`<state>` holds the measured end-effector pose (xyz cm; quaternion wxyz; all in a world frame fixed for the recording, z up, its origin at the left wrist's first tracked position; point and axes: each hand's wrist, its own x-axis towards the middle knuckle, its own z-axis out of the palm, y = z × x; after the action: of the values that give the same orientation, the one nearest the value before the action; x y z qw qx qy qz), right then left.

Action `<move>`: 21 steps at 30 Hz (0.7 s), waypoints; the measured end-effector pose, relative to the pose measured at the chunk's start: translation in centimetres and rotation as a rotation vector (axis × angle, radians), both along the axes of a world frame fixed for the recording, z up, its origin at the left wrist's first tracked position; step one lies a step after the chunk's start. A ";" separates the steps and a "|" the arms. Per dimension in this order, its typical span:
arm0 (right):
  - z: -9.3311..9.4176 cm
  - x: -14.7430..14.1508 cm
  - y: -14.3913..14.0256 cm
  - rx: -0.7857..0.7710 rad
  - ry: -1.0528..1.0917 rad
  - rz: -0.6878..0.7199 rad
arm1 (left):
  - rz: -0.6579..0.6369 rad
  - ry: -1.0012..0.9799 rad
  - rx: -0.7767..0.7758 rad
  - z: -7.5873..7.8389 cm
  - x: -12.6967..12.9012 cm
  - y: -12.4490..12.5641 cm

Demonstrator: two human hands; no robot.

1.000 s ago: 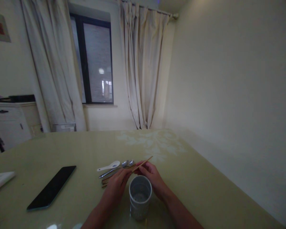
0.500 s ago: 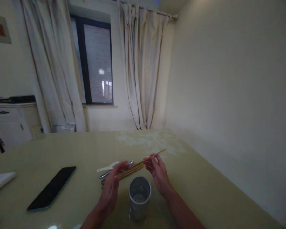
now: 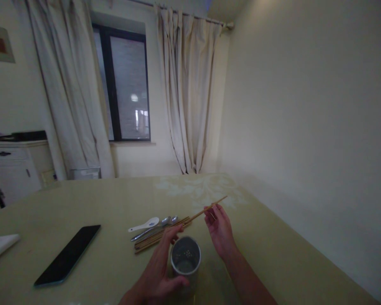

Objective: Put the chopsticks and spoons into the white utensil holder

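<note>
My right hand pinches a wooden chopstick near its upper end. The stick slants down to the left, its lower end over the pile of chopsticks on the table. My left hand is curved around the left side of a grey metal cup, with the thumb across its front and the fingers at its back rim. The cup stands upright and has small holes in its bottom. Beyond the pile lie a white spoon and two metal spoons, their handles partly overlapped.
A black phone lies on the table to the left. A white object sits at the far left edge. The wall runs along the table's right side; curtains and a window are behind.
My left hand has moved right from over the chopsticks to the cup. My right hand has drawn the chopstick up and right, away from the pile.
</note>
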<state>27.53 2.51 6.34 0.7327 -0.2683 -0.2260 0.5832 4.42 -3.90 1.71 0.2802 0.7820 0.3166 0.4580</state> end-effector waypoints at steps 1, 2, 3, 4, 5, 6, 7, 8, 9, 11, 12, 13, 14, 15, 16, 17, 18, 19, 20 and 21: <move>0.2 0.0 -0.2 0.014 -0.003 0.004 | -0.007 0.000 -0.055 0.0 0.2 -0.1; 0.5 0.0 -0.4 0.032 -0.013 0.011 | -0.004 0.002 -0.106 -0.1 0.3 -0.3; 0.7 0.0 -0.7 0.054 -0.027 0.018 | 0.004 0.004 -0.146 -0.1 0.4 -0.4; 1.0 0.0 -1.0 0.077 -0.043 0.023 | 0.019 0.007 -0.176 0.0 0.5 -0.5; 1.2 -0.1 -1.2 0.102 -0.062 0.028 | 0.033 0.015 -0.200 0.1 0.6 -0.6; 1.4 -0.1 -1.4 0.127 -0.082 0.034 | 0.043 0.020 -0.220 0.3 0.6 -0.6; 1.5 -0.3 -1.7 0.151 -0.106 0.042 | 0.048 0.025 -0.239 0.5 0.7 -0.6; 1.6 -0.4 -1.8 0.172 -0.138 0.052 | 0.048 0.025 -0.255 0.7 0.6 -0.6; 1.5 -0.5 -2.0 0.191 -0.179 0.066 | 0.045 0.021 -0.269 1.0 0.6 -0.6; 1.3 -0.9 -2.1 0.219 -0.271 0.099 | 0.032 0.012 -0.291 1.2 0.5 -0.5; 1.1 -1.1 -2.2 0.230 -0.316 0.115 | 0.030 0.007 -0.300 1.3 0.5 -0.5; 0.9 -1.3 -2.2 0.241 -0.356 0.126 | 0.028 0.007 -0.311 1.3 0.3 -0.4; 0.7 -1.5 -2.2 0.252 -0.389 0.136 | 0.026 0.010 -0.321 1.2 0.2 -0.3; 0.5 -1.6 -2.2 0.262 -0.418 0.145 | 0.015 0.011 -0.330 1.1 0.0 -0.3; 0.4 -1.8 -2.3 0.269 -0.445 0.157 | 0.001 0.001 -0.333 1.1 -0.2 -0.2; 0.3 -1.9 -2.3 0.272 -0.470 0.170 | -0.018 -0.016 -0.331 1.0 -0.4 -0.1; 0.3 -1.9 -2.4 0.270 -0.492 0.185 | -0.030 -0.040 -0.319 1.1 -0.6 0.1; 0.3 -2.0 -2.5 0.264 -0.513 0.200 | -0.021 -0.066 -0.301 1.2 -0.8 0.3; 0.3 -2.0 -2.6 0.255 -0.530 0.216 | 0.018 -0.087 -0.282 1.4 -1.1 0.6; 0.4 -2.1 -2.7 0.245 -0.544 0.228 | 0.090 -0.089 -0.267 1.5 -1.3 1.0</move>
<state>25.43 -0.18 6.71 0.6024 -0.2971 -0.5106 0.5368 3.14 -2.93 3.26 0.3747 0.7017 0.3967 0.4582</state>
